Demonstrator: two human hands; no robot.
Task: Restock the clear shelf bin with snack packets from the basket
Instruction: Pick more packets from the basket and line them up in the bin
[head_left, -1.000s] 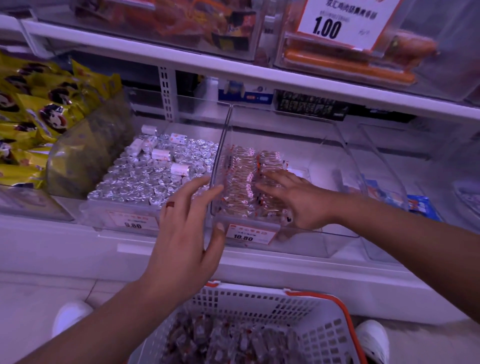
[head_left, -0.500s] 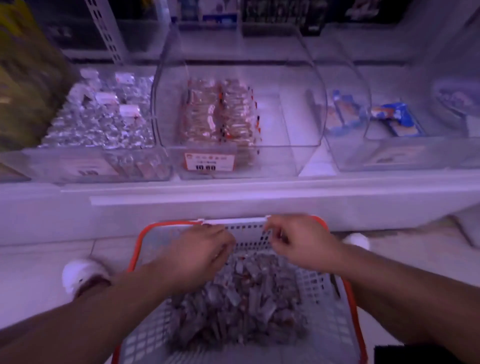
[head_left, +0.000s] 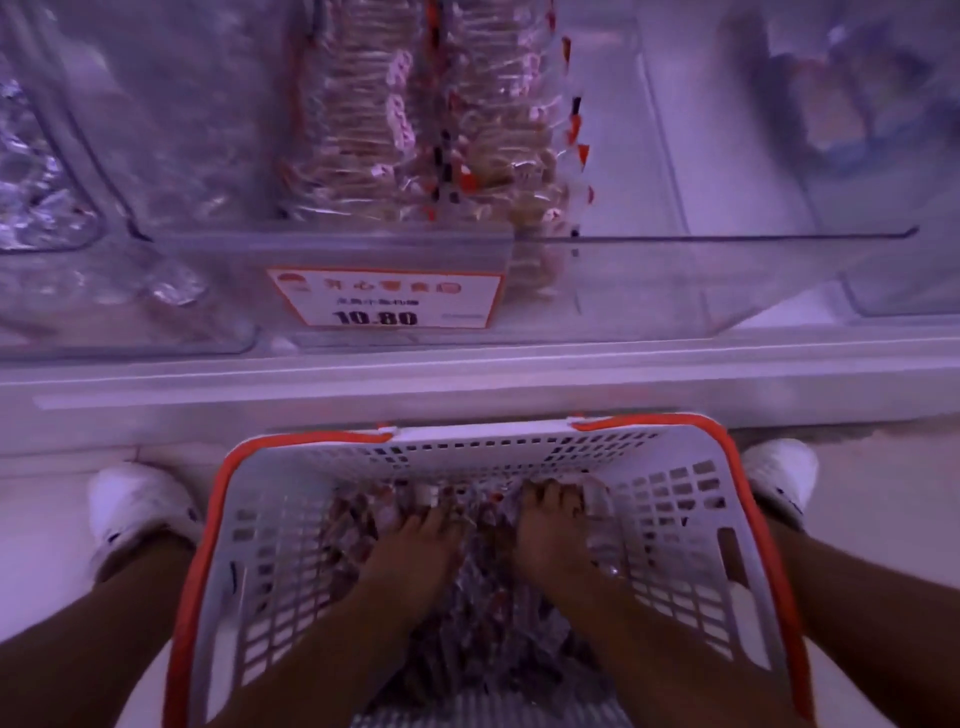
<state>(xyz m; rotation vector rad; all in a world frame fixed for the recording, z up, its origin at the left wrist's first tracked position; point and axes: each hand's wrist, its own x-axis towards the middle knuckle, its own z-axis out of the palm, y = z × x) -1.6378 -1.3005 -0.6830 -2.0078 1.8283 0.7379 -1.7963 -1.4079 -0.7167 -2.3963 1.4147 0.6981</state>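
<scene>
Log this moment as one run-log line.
phase: gathering | left hand: in packets | right hand: in packets | basket: floor, stocked | bin: right half bare

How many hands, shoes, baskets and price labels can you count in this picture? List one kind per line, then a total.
Hands: 2, the left hand and the right hand, both down among the packets
Shoes: 2, one white shoe and the other
Baskets: 1
Price labels: 1
Total: 6

shop | price tag (head_left: 387, 299) on shelf bin (head_left: 675, 270) | shopping basket (head_left: 717, 514)
</scene>
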